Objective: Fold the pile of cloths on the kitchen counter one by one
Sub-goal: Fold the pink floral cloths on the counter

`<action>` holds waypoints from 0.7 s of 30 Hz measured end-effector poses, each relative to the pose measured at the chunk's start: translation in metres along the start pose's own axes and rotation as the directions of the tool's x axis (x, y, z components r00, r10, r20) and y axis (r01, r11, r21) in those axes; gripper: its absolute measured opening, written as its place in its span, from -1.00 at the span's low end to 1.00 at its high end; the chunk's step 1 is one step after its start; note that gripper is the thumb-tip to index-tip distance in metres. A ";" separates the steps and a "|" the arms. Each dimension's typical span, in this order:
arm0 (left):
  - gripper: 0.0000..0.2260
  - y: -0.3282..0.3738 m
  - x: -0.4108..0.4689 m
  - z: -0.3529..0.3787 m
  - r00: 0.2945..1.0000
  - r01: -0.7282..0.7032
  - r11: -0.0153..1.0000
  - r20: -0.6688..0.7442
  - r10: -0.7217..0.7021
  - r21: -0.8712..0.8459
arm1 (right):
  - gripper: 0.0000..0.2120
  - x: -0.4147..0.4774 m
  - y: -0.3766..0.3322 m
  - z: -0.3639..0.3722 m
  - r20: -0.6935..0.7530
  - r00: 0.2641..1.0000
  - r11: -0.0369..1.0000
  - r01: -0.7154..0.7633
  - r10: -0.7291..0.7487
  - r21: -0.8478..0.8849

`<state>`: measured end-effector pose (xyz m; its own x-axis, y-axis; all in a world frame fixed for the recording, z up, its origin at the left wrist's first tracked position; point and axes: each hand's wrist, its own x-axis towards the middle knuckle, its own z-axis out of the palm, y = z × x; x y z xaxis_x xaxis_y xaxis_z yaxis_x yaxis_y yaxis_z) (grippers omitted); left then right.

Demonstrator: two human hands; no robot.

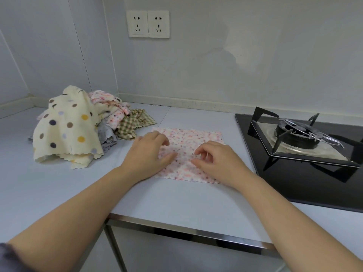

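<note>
Pink-speckled cloth (196, 137) flat on counter (176, 197); left hand (146, 154) resting on it, fingers relaxed; right hand (220, 161) curled over it, grip unclear.

No writing, label, brand or number can be read; the wall sockets (148, 23), cloths (66, 126) and hob (304, 154) carry none.

L hand (148, 154) flat, palm down; R hand (218, 163) close beside, fingers loosely curled

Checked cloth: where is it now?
Head view, left of centre: the checked cloth lies at the right edge of the pile, beyond the left hand and the pink-dotted cloth.
</note>
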<state>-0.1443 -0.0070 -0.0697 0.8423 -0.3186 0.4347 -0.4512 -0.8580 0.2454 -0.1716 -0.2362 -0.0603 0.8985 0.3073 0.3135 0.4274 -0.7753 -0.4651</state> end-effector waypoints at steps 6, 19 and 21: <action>-0.82 -0.001 -0.003 -0.008 0.966 -0.182 0.976 0.165 0.201 -0.123 | -0.52 -0.003 0.000 -0.002 0.153 0.988 0.998 -0.037 0.027 0.058; -0.66 0.000 -0.006 -0.007 0.979 -0.191 0.978 0.080 0.185 0.077 | -0.69 0.005 0.013 0.000 -0.131 0.980 0.943 -0.183 0.152 -0.278; -0.80 0.001 -0.006 -0.005 0.983 -0.183 0.979 -0.006 0.185 0.087 | -0.77 0.006 0.016 -0.001 -0.190 0.965 0.960 -0.215 0.181 -0.179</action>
<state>-0.1509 -0.0035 -0.0677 0.7429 -0.4693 0.4774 -0.5705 -0.8169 0.0847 -0.1592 -0.2473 -0.0647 0.9253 0.0517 0.3758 0.1995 -0.9089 -0.3661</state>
